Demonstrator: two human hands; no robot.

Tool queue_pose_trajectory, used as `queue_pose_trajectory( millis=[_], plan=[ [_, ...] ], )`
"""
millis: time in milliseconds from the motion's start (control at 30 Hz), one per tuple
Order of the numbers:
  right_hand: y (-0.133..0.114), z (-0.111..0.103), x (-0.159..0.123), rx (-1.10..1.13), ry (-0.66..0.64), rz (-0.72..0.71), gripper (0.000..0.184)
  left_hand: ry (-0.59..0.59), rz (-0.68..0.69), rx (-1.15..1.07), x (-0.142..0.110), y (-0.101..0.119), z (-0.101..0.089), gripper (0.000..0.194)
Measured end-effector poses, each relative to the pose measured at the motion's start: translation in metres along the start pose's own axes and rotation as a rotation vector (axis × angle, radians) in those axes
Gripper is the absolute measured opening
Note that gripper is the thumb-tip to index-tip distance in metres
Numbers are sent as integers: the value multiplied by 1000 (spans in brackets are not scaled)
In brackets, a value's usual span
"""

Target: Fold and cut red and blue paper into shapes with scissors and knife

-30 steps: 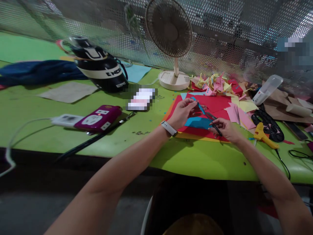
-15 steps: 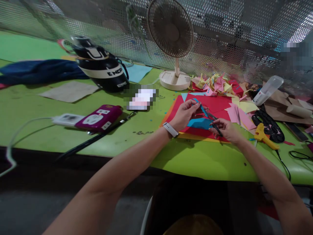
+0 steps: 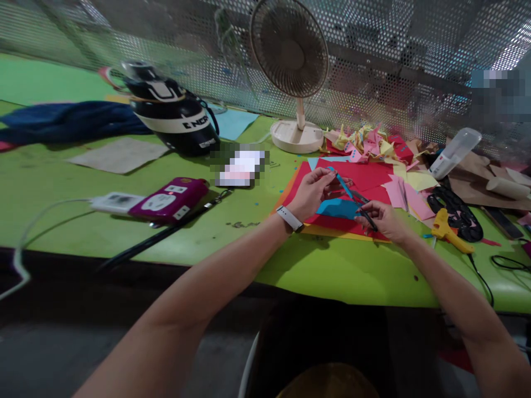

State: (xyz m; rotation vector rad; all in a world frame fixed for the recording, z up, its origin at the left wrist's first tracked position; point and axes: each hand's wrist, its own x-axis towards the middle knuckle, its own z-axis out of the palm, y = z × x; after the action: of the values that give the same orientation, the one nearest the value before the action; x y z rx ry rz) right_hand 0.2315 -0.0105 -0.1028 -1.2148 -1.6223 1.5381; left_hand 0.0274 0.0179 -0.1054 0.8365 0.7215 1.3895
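Observation:
My left hand, with a pale watch band at the wrist, pinches the upper end of a narrow blue paper strip. My right hand is closed round the dark handles of a pair of scissors. The scissors' blades point up and left and meet the strip's lower end; whether they are apart is too small to tell. Just below lies a larger blue paper piece with a curved upper edge. Under both hands is a stack of red paper sheets, with orange sheets showing at its edges.
Behind the red paper stand a fan and a heap of pink and yellow scraps. A yellow glue gun lies right of my right hand. Leftward are a phone, a purple power strip and a black jug.
My hands hold almost the same place. The blue strip's lower end has shifted slightly at the blades, and my left fingers have spread a little.

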Motion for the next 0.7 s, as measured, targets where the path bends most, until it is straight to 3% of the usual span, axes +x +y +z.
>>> queue_pose_trajectory(
  millis=[700],
  plan=[
    [-1, 1, 0, -9, -6, -16, 46, -28, 4, 28, -5, -3, 6, 23]
  ],
)
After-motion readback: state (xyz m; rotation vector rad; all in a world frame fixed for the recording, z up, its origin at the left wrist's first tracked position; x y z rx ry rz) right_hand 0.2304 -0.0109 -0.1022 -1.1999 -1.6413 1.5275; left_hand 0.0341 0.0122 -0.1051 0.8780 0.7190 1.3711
